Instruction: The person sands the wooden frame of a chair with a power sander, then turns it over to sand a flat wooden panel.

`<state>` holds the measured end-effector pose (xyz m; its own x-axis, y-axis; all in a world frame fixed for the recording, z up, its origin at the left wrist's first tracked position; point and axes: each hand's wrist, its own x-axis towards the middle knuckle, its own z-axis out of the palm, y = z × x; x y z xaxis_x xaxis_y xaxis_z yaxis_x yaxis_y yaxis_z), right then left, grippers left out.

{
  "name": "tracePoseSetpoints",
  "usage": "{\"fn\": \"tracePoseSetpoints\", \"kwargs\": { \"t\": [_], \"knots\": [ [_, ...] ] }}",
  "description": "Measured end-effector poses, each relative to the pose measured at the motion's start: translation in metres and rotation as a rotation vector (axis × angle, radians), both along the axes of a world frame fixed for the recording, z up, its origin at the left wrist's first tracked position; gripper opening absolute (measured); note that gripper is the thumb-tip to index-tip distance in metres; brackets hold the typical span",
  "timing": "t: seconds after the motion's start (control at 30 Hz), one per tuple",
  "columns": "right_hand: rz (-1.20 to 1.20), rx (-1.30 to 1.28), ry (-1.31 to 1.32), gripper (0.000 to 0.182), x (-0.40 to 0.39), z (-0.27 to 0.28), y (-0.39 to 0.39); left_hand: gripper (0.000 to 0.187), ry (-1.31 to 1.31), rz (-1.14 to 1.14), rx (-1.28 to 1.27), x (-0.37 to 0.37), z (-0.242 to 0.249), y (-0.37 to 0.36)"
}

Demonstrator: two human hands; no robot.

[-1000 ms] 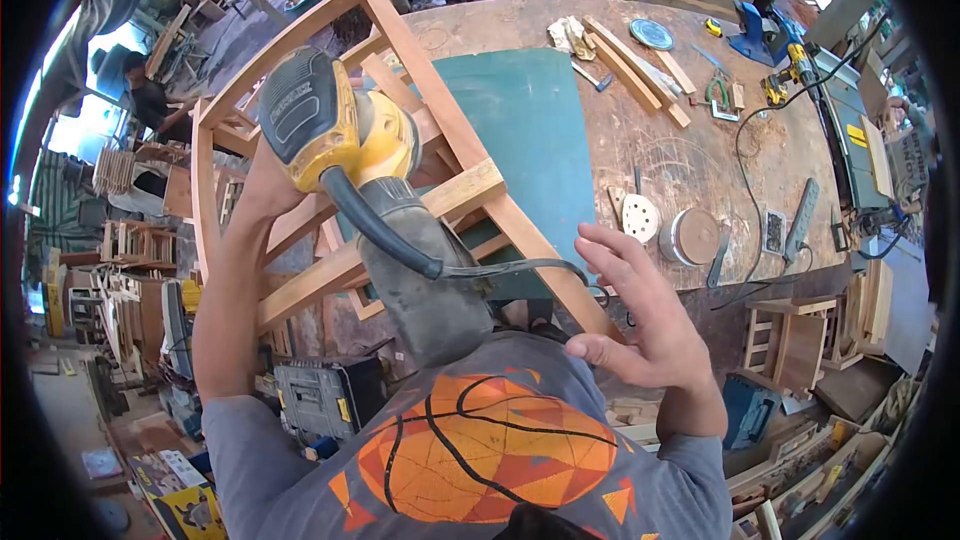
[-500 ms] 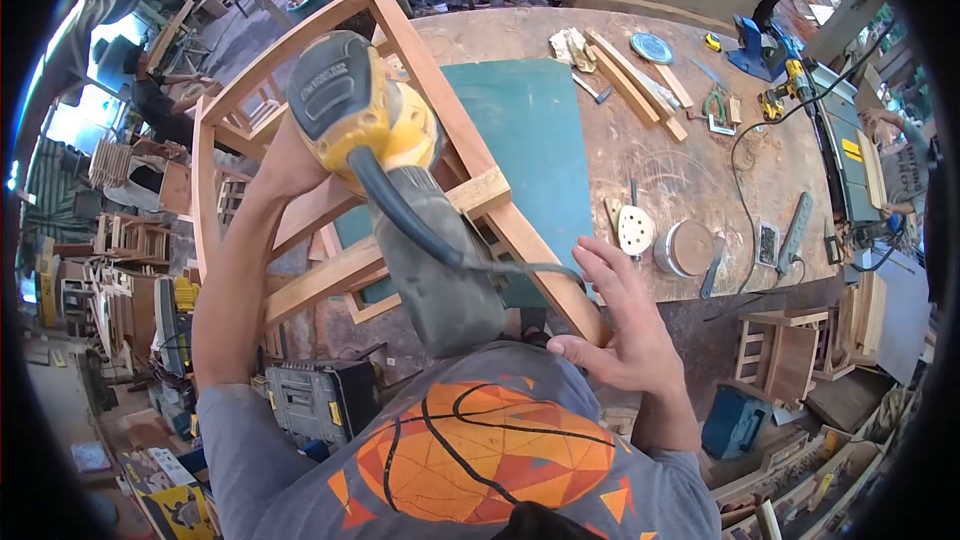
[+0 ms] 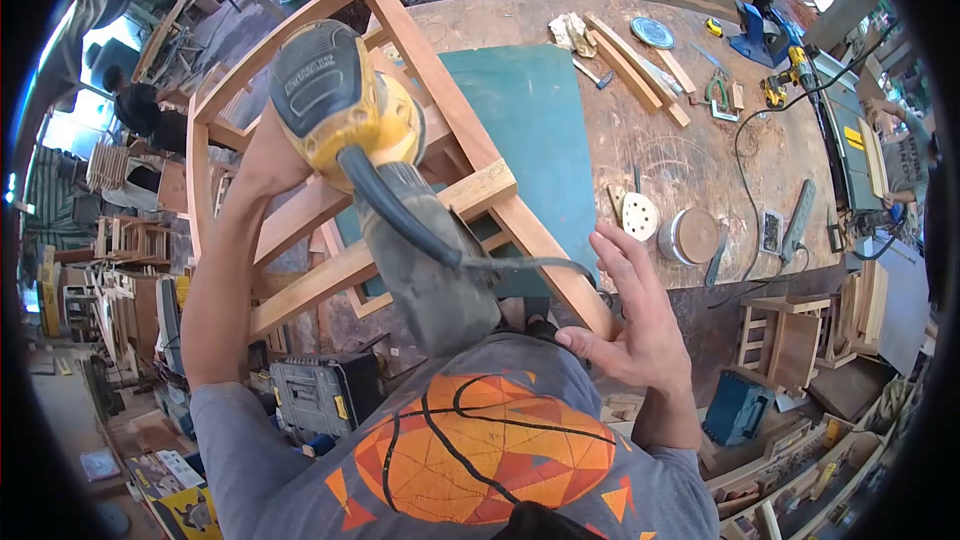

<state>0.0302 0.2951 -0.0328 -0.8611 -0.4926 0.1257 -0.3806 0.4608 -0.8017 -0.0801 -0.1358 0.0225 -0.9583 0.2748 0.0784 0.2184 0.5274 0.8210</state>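
Observation:
My left hand (image 3: 272, 155) is closed around the side of a yellow and black orbital sander (image 3: 335, 100), its fingers mostly hidden behind the body. The sander is over a wooden chair frame (image 3: 430, 80) that leans over the near left of the workbench. A grey dust bag (image 3: 425, 275) and a thick black cord hang from the sander toward me. My right hand (image 3: 640, 325) is open, fingers stretched out and thumb apart, beside the near end of the frame's long rail. Whether the palm presses on that wood cannot be made out.
On the workbench (image 3: 650, 170) lie a green mat (image 3: 540, 130), wood strips (image 3: 625, 70), a perforated sanding disc (image 3: 638, 217), a round tin (image 3: 690, 237), a power strip (image 3: 797, 215) and a yellow drill (image 3: 790, 80). A black toolbox (image 3: 325, 390) stands below. Other people work at both sides.
The sander and my left hand have shifted slightly left and up over the frame. My right hand has moved a little right, still spread.

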Motion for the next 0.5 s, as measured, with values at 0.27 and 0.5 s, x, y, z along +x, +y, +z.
{"fn": "tracePoseSetpoints", "kwargs": {
  "t": [0.27, 0.5],
  "knots": [
    [-0.009, 0.026, 0.056, 0.094, 0.002, -0.002, 0.0, 0.079, 0.028, -0.036, 0.056, 0.004, 0.005, 0.01],
    [-0.007, 0.027, 0.057, 0.094, 0.003, 0.0, 0.002, 0.078, 0.049, -0.049, -0.015, -0.003, 0.004, 0.007]
  ]
}}
